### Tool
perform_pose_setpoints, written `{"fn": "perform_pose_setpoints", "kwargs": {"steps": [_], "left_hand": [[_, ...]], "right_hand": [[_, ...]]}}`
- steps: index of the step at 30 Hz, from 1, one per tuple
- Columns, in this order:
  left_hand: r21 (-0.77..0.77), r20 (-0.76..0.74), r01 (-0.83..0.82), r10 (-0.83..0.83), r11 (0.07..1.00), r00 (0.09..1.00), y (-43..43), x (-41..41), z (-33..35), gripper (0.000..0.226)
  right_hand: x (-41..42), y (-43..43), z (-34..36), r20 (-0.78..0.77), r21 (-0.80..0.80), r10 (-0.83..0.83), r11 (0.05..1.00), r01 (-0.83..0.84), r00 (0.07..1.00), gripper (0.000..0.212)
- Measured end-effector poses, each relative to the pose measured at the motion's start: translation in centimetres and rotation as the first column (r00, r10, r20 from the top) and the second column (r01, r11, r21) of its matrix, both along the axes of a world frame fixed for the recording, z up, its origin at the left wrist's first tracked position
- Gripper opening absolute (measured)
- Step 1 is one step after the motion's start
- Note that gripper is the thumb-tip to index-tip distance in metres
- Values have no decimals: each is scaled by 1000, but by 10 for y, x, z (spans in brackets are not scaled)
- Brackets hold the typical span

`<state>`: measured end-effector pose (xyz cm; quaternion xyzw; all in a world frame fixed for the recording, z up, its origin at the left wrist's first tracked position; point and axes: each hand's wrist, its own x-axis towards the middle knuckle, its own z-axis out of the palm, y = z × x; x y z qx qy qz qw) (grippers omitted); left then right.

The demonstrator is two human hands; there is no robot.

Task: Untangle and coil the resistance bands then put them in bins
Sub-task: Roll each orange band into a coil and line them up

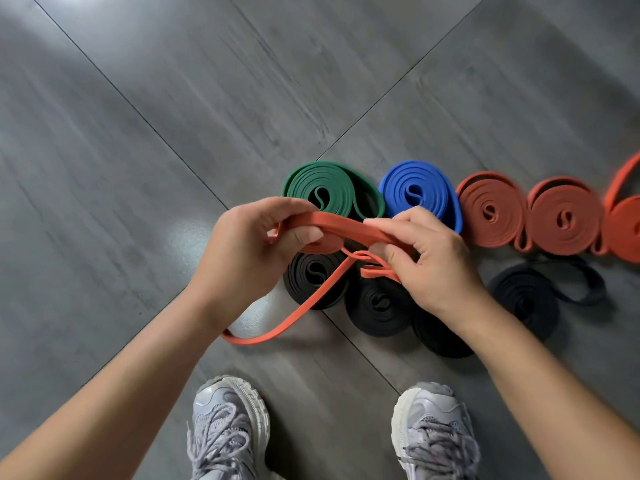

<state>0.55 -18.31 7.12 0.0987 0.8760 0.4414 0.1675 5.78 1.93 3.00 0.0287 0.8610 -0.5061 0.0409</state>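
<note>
Both hands hold one orange resistance band (346, 227) above the floor. My left hand (249, 247) grips a small rolled part of it, thumb on top. My right hand (426, 258) pinches the flat strip beside it. The band's loose loop (277, 332) hangs down to the floor by my left wrist. On the floor beyond lie a coiled green band (332, 188), a coiled blue band (420, 192) and two coiled orange bands (491, 209) (564, 218). Several coiled black bands (377, 306) (526, 296) lie under my hands.
Grey floor tiles (138, 168) with dark joints spread all around. My two grey sneakers (225, 431) (436, 434) stand at the bottom. Another orange band (627, 209) is cut off by the right edge. No bin is in view.
</note>
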Motion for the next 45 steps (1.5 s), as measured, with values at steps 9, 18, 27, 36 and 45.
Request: {"fn": "perform_pose_setpoints", "kwargs": {"steps": [9, 18, 27, 36, 45], "left_hand": [[-106, -13, 13, -15, 994, 1000, 2, -5, -8, 13], [-75, 8, 53, -53, 996, 999, 4, 1, -11, 22], [235, 213, -45, -6, 971, 977, 2, 1, -11, 19], [249, 344, -162, 69, 955, 936, 0, 2, -15, 12], [259, 535, -336, 155, 906, 830, 3, 7, -17, 12]], "right_hand": [[-5, 7, -5, 81, 37, -67, 997, 64, 994, 16], [-4, -7, 2, 189, -34, 52, 998, -47, 981, 12], [-7, -11, 3, 246, -172, 41, 985, 2, 968, 22], [-2, -14, 0, 302, -268, 57, 963, 27, 952, 25], [0, -12, 0, 360, -408, 30, 904, 128, 933, 17]]}}
